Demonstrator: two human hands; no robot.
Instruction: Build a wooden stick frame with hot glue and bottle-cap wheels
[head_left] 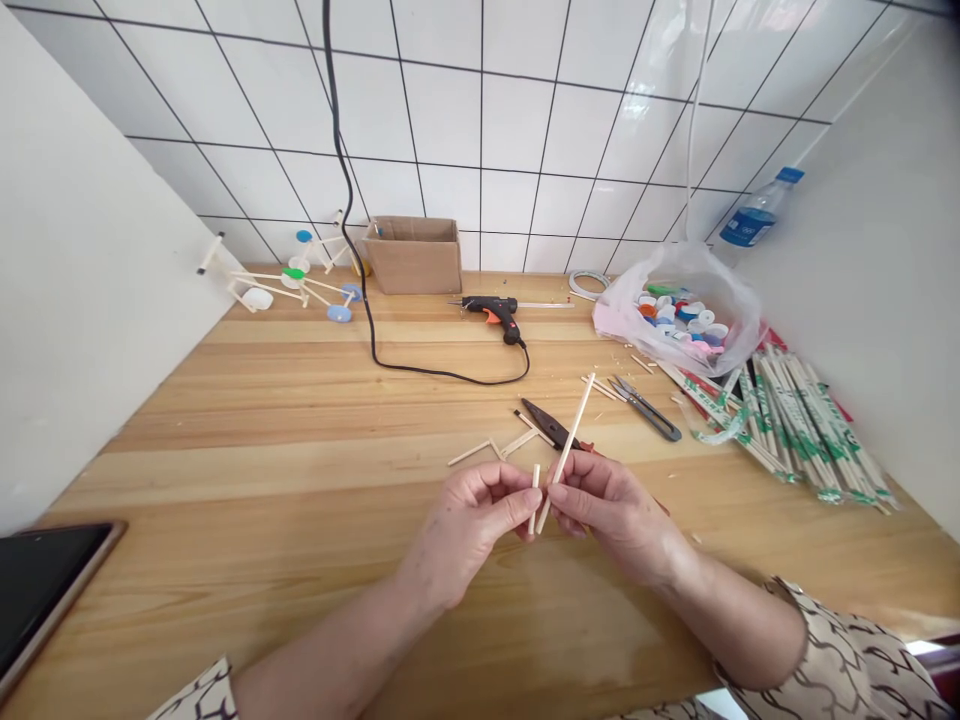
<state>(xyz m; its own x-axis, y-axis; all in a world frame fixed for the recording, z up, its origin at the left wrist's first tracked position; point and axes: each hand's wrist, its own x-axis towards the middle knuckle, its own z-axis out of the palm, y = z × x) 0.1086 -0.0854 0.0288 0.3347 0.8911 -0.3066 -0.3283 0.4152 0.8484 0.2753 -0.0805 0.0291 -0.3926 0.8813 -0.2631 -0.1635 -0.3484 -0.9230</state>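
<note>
Over the near tabletop, pinching a short stick in the grip of the left hand and a tilted, longer stick in that of the right hand, just nearer than the dark pliers.

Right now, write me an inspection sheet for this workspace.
Surface: wooden table, small scraps near the snips.
Work pieces: short stick and long stick, both held; more stick pieces lie near the pliers.
Clutter: glue gun, cardboard box, bag of bottle caps, wrapped sticks.
Hands: left hand pinches the short stick, right hand the long one.
Cables: black cord on the glue gun; white cord by the wall.
Surroundings: tiled wall, bottle at right.
</note>
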